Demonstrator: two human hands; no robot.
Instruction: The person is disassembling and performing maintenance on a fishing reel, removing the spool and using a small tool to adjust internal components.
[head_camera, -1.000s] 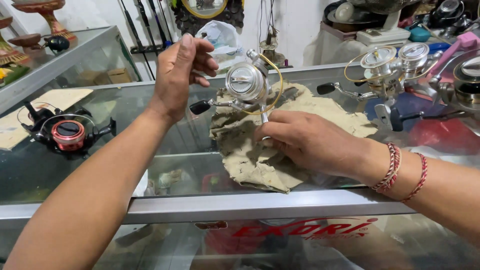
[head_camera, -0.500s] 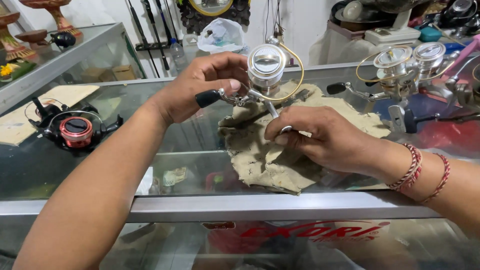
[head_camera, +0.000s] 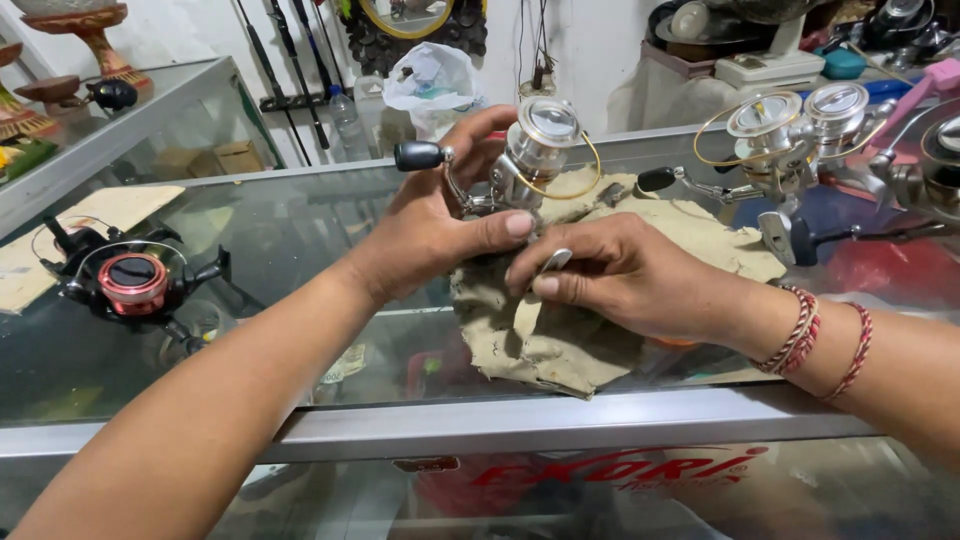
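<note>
A silver spinning reel (head_camera: 535, 150) with a black crank knob (head_camera: 418, 155) is held above a crumpled tan cloth (head_camera: 560, 320) on the glass counter. My left hand (head_camera: 440, 220) wraps around the reel's body from the left, thumb pointing right. My right hand (head_camera: 620, 275) grips the reel's metal foot (head_camera: 555, 262) below it, fingers curled, with red string bracelets at the wrist. Both hands hover over the cloth.
A black reel with a red spool (head_camera: 130, 280) lies at the left on the glass counter (head_camera: 300, 240). Two more silver reels (head_camera: 800, 130) stand at the back right. A second glass case (head_camera: 120, 130) runs off to the left; fishing rods lean at the back wall.
My left hand has come down from open in the air and closed on the reel body. The reel has tilted and shifted a little toward me; my right hand stays on its foot.
</note>
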